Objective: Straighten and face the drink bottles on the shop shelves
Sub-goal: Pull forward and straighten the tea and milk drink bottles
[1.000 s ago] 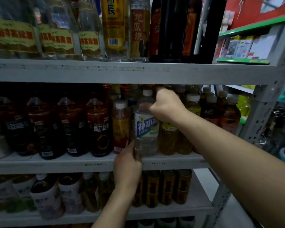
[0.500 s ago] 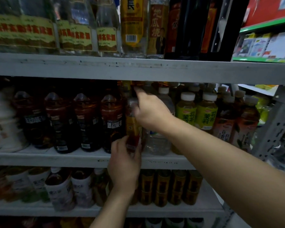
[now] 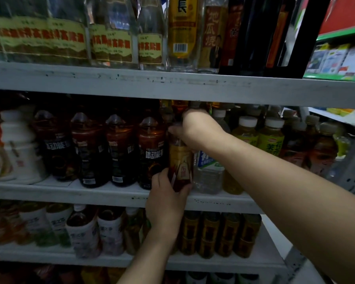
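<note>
The yellow-labelled bottle [image 3: 180,160] stands at the front edge of the middle shelf [image 3: 90,193], its long axis close to upright, neck up, label turned out toward the aisle. The left hand [image 3: 166,201] grips its base, fingers curled around the lower body. The right hand [image 3: 197,130] grips its shoulder and neck from above, hiding the cap. Dark bottles [image 3: 152,150] stand just beside it on the left, a clear water bottle [image 3: 208,171] just beside it on the right, and green tea bottles [image 3: 271,138] farther right.
</note>
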{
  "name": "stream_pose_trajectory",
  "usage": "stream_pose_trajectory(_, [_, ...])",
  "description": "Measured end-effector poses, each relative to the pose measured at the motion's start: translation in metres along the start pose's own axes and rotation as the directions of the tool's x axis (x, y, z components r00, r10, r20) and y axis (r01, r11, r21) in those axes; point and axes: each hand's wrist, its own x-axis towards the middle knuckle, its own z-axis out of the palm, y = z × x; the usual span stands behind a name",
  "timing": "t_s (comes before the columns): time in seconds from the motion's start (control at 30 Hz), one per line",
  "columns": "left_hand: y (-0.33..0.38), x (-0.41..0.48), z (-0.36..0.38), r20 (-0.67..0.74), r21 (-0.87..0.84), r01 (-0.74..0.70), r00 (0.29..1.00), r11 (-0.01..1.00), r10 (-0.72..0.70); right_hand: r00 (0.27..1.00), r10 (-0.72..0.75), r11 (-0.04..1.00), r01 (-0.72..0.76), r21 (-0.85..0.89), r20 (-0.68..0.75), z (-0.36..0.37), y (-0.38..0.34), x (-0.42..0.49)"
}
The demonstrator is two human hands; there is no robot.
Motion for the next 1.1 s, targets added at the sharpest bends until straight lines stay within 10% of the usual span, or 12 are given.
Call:
stream_pose_trajectory(0.33, [-0.002, 0.006, -0.002, 0.058, 0.100, -0.053, 0.997, 0.994, 0.048, 0.998, 0.051, 0.997, -0.049, -0.068, 0.036, -0.004, -0.002, 0.001])
stream_pose_trajectory(0.8, [-0.021, 0.004, -0.037, -0.021, -0.009, -0.217, 0.976, 0.976, 0.217, 0.942, -0.044, 0.999, 0.031, -0.044, -0.333, 0.025, -0.014, -0.019])
stream_pose_trajectory(0.93, [-0.046, 0.027, -0.072, -0.256, -0.002, -0.074, 0.964, 0.997, 0.071, 0.966, -0.095, 0.971, 0.143, 0.192, -0.242, 0.035, -0.036, -0.013])
stream_pose_trajectory(1.1, [-0.067, 0.053, -0.097, -0.290, 0.039, 0.028, 0.957, 0.999, -0.015, 0.990, 0.133, 0.856, -0.135, 0.500, 0.040, 0.036, -0.050, 0.013])
